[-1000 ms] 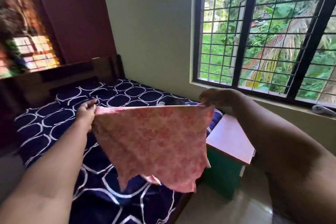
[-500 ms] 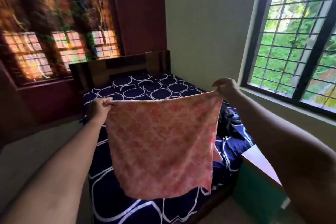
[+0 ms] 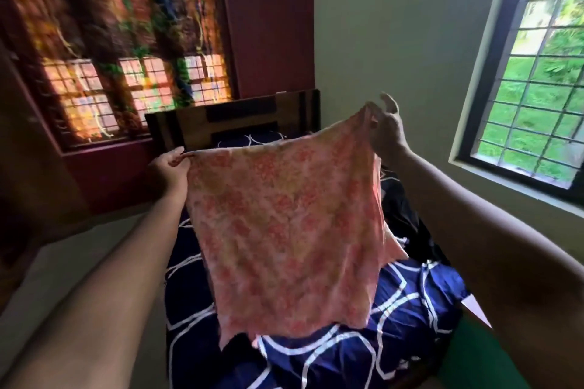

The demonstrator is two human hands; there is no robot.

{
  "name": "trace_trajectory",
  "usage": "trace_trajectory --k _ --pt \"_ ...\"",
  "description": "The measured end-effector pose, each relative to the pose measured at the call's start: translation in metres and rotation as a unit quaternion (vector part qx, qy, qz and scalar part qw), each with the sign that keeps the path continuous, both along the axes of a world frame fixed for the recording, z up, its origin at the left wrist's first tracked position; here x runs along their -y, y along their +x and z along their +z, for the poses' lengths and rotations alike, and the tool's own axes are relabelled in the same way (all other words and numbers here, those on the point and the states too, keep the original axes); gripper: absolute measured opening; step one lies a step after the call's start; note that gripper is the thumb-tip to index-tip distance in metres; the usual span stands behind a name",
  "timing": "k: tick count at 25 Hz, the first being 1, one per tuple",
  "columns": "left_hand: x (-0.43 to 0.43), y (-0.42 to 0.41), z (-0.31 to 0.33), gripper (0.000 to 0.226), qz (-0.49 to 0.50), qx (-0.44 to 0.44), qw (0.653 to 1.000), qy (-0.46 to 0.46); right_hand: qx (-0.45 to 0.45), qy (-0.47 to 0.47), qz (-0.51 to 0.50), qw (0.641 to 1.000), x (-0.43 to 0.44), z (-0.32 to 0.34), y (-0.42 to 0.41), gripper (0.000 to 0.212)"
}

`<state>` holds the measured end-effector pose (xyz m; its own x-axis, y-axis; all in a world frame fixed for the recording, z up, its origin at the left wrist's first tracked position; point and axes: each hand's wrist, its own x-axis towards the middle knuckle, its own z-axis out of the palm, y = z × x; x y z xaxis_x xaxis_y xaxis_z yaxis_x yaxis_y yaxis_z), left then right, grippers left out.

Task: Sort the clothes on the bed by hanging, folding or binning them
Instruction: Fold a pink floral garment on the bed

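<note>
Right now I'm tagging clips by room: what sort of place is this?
Most likely a bedroom: a bed with a patterned navy sheet and a dark wooden headboard, a barred window beside it, and a pink cloth held up over it.

Thin matt pink printed cloth (image 3: 284, 230), soft patterned bedsheet (image 3: 410, 309), glossy dark wooden headboard (image 3: 196, 129)

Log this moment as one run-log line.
pink floral cloth: held up, spread, over bed | left hand: pinches top left corner | right hand: pinches top right corner, higher
</note>
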<state>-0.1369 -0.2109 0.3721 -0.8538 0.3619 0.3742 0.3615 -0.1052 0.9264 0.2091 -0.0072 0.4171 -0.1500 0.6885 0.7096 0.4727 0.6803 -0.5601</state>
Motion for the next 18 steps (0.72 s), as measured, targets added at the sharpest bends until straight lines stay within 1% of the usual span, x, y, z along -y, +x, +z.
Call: trace_trajectory --k 3,5,8,9,10,11,12,14,15,16,17,18 --pt "-0.033 -0.016 0.025 0.030 0.004 -0.003 0.998 0.058 0.081 0.004 0.021 0.996 -0.047 0.003 -0.009 0.022" --pt "-0.053 -0.037 0.030 0.025 0.005 -0.026 0.998 0.061 0.137 -0.006 0.015 0.990 -0.074 0.008 -0.012 0.020" --pt "-0.072 -0.060 0.031 0.008 -0.007 -0.086 0.996 0.010 0.251 -0.007 0.010 0.968 -0.104 0.013 -0.019 0.023" --pt "-0.080 -0.069 0.029 0.009 -0.004 -0.119 0.993 -0.015 0.276 -0.018 0.007 0.961 -0.113 0.014 -0.023 0.026" --pt "-0.088 -0.079 0.026 0.010 0.003 -0.148 0.988 -0.044 0.280 -0.037 0.002 0.959 -0.120 0.013 -0.029 0.026" --pt "-0.097 -0.090 0.023 0.011 0.013 -0.168 0.983 -0.066 0.269 -0.066 -0.009 0.961 -0.130 0.011 -0.036 0.027" --pt "-0.104 -0.100 0.020 0.010 0.032 -0.175 0.980 -0.094 0.233 -0.121 -0.019 0.965 -0.140 0.008 -0.043 0.027" --pt "-0.121 -0.122 0.010 0.007 0.076 -0.201 0.963 -0.163 0.120 -0.255 -0.010 0.959 -0.157 0.001 -0.062 0.029" --pt "-0.134 -0.130 0.006 0.011 0.099 -0.212 0.949 -0.211 0.065 -0.306 0.007 0.950 -0.169 -0.004 -0.075 0.028" --pt "-0.144 -0.132 0.002 0.008 0.112 -0.200 0.938 -0.260 0.019 -0.350 0.028 0.936 -0.180 -0.008 -0.089 0.026" --pt "-0.162 -0.138 -0.005 0.006 0.121 -0.176 0.935 -0.282 -0.024 -0.385 0.053 0.921 -0.195 -0.015 -0.104 0.023" --pt "-0.180 -0.141 -0.010 0.021 0.140 -0.107 0.943 -0.282 -0.055 -0.410 0.075 0.907 -0.212 -0.020 -0.121 0.020"
